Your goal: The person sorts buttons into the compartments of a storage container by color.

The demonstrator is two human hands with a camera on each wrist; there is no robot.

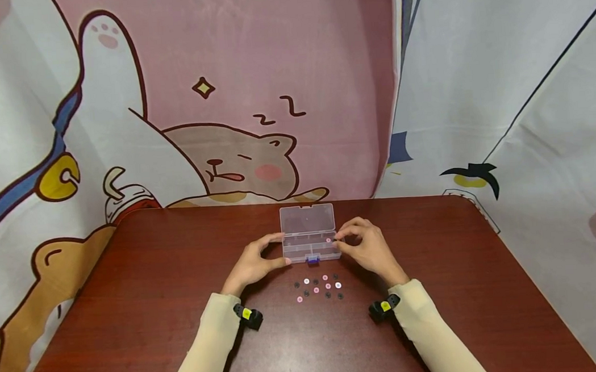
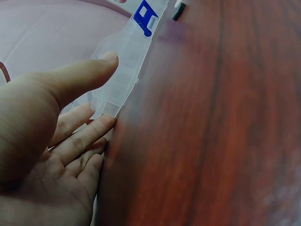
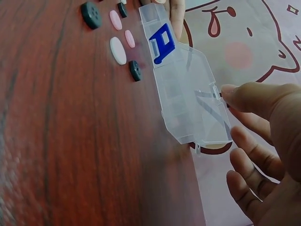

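Note:
A clear plastic compartment box (image 1: pixel 312 253) with a blue latch (image 1: pixel 313 260) stands on the table, its lid (image 1: pixel 307 219) raised at the back. My left hand (image 1: pixel 254 262) holds the box's left end, thumb at the front corner and fingers behind. At the right end, my right hand (image 1: pixel 365 247) pinches a small dark button between thumb and forefinger; mostly the fingers hide it. The right wrist view shows only a dark sliver by the thumb (image 3: pixel 249 99). A pink button (image 1: pixel 328 240) shows at the box's back right, near those fingertips.
In front of the box lie several loose buttons: black ones (image 1: pixel 328 295), pink ones (image 1: pixel 316 290) and white ones (image 1: pixel 338 285). The brown wooden table (image 1: pixel 157 308) ends against a cartoon-printed curtain (image 1: pixel 249 52) behind the box.

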